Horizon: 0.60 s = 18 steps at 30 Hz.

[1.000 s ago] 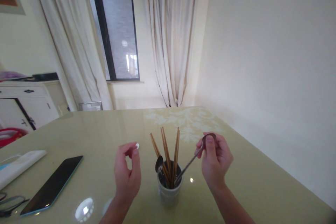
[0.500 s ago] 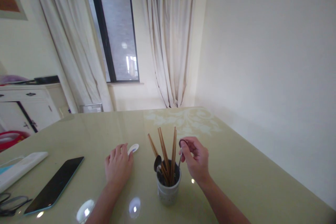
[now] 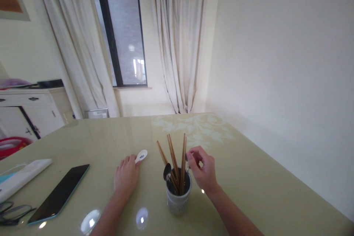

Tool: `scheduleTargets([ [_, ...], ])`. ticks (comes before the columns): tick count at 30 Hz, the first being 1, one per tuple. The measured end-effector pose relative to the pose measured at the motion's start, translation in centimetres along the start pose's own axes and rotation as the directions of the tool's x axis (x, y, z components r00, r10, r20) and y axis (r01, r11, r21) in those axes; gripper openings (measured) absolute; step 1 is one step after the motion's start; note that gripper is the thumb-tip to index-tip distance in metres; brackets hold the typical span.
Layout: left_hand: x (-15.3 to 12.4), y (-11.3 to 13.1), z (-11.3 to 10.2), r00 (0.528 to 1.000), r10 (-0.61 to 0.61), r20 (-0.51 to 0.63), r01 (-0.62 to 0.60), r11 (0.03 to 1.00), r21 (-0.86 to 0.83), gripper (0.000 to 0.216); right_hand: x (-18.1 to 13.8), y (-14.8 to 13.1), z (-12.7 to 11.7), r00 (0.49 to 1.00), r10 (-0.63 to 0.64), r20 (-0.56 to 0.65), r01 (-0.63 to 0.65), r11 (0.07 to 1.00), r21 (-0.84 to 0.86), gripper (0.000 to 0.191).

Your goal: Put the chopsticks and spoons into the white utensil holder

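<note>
White spoon (image 3: 142, 155) juts from the left hand (image 3: 126, 174), handle gripped under curled fingers; rightward, a dark spoon (image 3: 167, 171) and chopsticks (image 3: 172, 155) stand in the cup (image 3: 178, 204); beside them, the right hand (image 3: 206, 174) pinches a metal spoon (image 3: 188, 168).

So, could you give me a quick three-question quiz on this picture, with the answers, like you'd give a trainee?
1. Which hand is touching the white spoon?
2. True or false: the wooden chopsticks stand in the gray cup.
3. What does the right hand pinch? A) eyeglasses B) a metal spoon C) a curtain

Key: 1. The left hand. 2. True. 3. B.
</note>
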<state>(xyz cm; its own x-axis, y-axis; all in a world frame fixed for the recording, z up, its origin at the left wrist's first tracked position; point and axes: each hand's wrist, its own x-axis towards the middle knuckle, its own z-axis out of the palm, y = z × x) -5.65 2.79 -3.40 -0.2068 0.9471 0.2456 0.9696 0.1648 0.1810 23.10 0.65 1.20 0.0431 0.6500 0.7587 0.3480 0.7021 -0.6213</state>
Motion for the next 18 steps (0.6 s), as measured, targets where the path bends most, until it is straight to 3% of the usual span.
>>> scheduleTargets([
  [3,0.2,0.3,0.0,0.999,-0.029,-0.032,0.024,0.988,-0.151,0.037,0.0,0.0,-0.2,0.999,-0.021,-0.041,0.020,1.000,-0.015,0.022],
  [5,0.1,0.9,-0.5,0.984,-0.054,-0.170,-0.003,0.948,-0.317,0.037,0.1,-0.2,-0.5,0.994,-0.049,-0.099,0.046,0.999,-0.029,0.018],
  [7,-0.5,1.8,-1.4,0.924,-0.097,-0.370,-0.092,0.883,-0.461,0.039,0.1,-0.4,-0.8,0.982,-0.105,-0.156,0.098,0.994,-0.053,0.014],
  [9,-1.6,2.8,-2.5,0.826,-0.135,-0.547,-0.214,0.823,-0.526,0.040,-0.1,-0.8,-1.0,0.961,-0.209,-0.183,0.196,0.977,-0.090,0.012],
  [11,-3.0,3.5,-3.3,0.735,-0.099,-0.671,-0.357,0.785,-0.507,0.037,-0.4,-1.2,-1.1,0.925,-0.339,-0.172,0.322,0.939,-0.119,0.018],
  [12,-3.7,3.8,-3.5,0.691,-0.020,-0.723,-0.457,0.762,-0.458,0.031,-0.5,-1.5,-1.1,0.903,-0.401,-0.157,0.383,0.914,-0.130,0.024],
  [13,-4.5,4.0,-3.5,0.618,0.083,-0.782,-0.576,0.724,-0.379,0.025,-0.8,-1.9,-1.2,0.878,-0.456,-0.145,0.438,0.888,-0.137,0.032],
  [16,-6.3,4.1,-2.9,0.348,0.413,-0.842,-0.838,0.540,-0.081,0.025,-1.4,-3.3,-1.2,0.817,-0.571,-0.082,0.559,0.819,-0.128,0.052],
  [17,-6.8,4.0,-2.5,0.292,0.499,-0.816,-0.873,0.488,-0.014,0.031,-1.6,-3.8,-1.2,0.806,-0.590,-0.051,0.583,0.805,-0.111,0.049],
  [18,-7.2,4.0,-2.2,0.266,0.565,-0.781,-0.891,0.454,0.025,0.036,-1.8,-4.3,-1.2,0.801,-0.598,-0.020,0.594,0.799,-0.092,0.043],
])
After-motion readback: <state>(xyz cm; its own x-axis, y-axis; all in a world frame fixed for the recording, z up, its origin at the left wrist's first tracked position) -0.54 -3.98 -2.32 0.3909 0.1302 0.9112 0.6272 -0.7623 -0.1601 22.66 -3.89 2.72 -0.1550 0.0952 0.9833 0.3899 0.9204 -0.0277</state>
